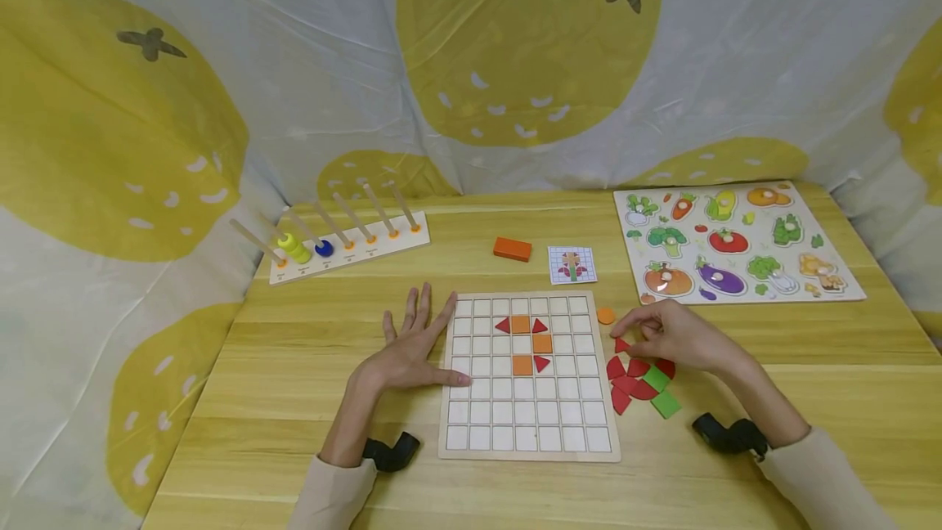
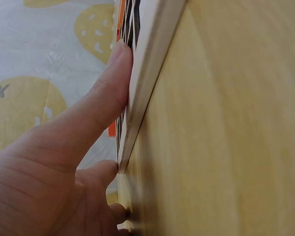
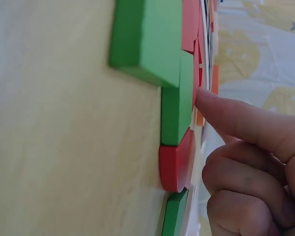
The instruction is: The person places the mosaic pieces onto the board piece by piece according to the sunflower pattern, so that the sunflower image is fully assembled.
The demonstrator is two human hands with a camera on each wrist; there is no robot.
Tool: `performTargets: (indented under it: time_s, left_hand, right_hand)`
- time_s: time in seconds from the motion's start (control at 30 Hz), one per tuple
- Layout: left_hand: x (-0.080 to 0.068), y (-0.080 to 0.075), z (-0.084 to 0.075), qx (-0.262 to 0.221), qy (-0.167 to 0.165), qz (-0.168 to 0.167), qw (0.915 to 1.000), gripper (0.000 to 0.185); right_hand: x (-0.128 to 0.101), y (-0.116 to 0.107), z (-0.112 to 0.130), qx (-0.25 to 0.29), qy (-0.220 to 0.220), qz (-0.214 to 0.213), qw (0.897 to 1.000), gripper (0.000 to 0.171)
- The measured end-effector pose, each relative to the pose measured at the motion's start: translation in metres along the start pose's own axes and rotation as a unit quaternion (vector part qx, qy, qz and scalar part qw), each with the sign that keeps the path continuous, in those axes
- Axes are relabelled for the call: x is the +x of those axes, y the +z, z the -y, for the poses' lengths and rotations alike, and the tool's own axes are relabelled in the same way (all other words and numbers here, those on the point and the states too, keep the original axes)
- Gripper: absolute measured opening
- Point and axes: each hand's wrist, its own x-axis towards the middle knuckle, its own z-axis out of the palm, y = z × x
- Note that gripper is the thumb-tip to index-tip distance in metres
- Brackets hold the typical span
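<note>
A wooden grid board [image 1: 478, 437] lies flat on the table. On it sit orange squares [image 1: 520, 324] and red triangles [image 1: 542, 364]. My left hand [image 1: 407, 357] is spread at the board's left side, thumb resting over the edge and index fingertip at the upper left corner; the thumb also shows along the edge in the left wrist view. To the right of the board, my right hand [image 1: 680, 335] pinches a small red triangle [image 1: 621, 345] between thumb and index finger. Below that hand lies a pile of red pieces [image 1: 624, 385] and green pieces [image 1: 666, 404]; its other fingers are curled.
An orange disc [image 1: 606, 316] lies by the board's upper right corner. Behind the board are an orange block [image 1: 512, 249] and a pattern card [image 1: 572, 265]. A pegged counting stand [image 1: 353, 248] is at back left, a vegetable puzzle [image 1: 736, 268] at back right.
</note>
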Motion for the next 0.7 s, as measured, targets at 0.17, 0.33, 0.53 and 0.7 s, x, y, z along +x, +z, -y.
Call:
performTargets:
  time_s: [0.17, 0.33, 0.53, 0.7]
  left_hand:
    - [0.0, 0.0006, 0.0009, 0.002, -0.001, 0.001, 1.0, 0.127]
    - [-0.0001, 0.0008, 0.0011, 0.002, -0.002, 0.0, 1.0, 0.127]
    - [0.0001, 0.0009, 0.0015, 0.001, -0.002, 0.0, 1.0, 0.126]
    - [0.0007, 0.001, 0.0017, 0.001, -0.001, 0.0, 1.0, 0.127]
  right_hand:
    - [-0.0003, 0.0004, 0.0001, -0.02, -0.008, -0.019, 1.0, 0.023]
    - [-0.0012, -0.001, 0.0005, -0.029, -0.007, -0.025, 0.999, 0.025]
    - [-0.0015, -0.0036, -0.0018, -0.034, 0.004, -0.023, 0.999, 0.025]
    - [-0.0019, -0.0046, -0.0026, -0.034, 0.001, -0.024, 0.999, 0.023]
